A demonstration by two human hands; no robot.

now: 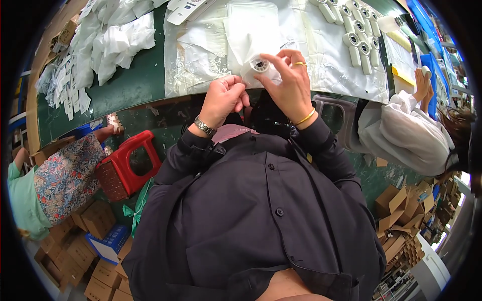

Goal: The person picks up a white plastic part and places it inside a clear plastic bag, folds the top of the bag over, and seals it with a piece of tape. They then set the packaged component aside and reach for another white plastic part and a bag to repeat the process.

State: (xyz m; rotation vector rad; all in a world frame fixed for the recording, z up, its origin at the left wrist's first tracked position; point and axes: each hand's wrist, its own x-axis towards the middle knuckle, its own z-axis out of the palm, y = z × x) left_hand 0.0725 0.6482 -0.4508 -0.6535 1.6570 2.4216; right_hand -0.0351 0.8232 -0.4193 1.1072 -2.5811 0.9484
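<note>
My right hand [291, 85] has its thumb and index finger around the round head of a white handheld device [259, 65], which looks like a small fan with a dark centre. Translucent plastic, apparently a frosted bag [246, 47], lies against the device. The device's lower part is hidden. To its left, my left hand [226, 99] is closed with thumb and fingers together beside the bag's edge; what it pinches, if anything, I cannot make out. Beyond both hands a stack of frosted bags [258, 17] rests on the plastic-covered table [196, 65].
Several similar white devices [359, 37] lie in rows at the right. Filled white bags [118, 42] and printed cards [68, 83] are heaped at the left. A red stool [131, 163] stands left of me. People sit on both sides; cardboard boxes [98, 220] fill the floor behind.
</note>
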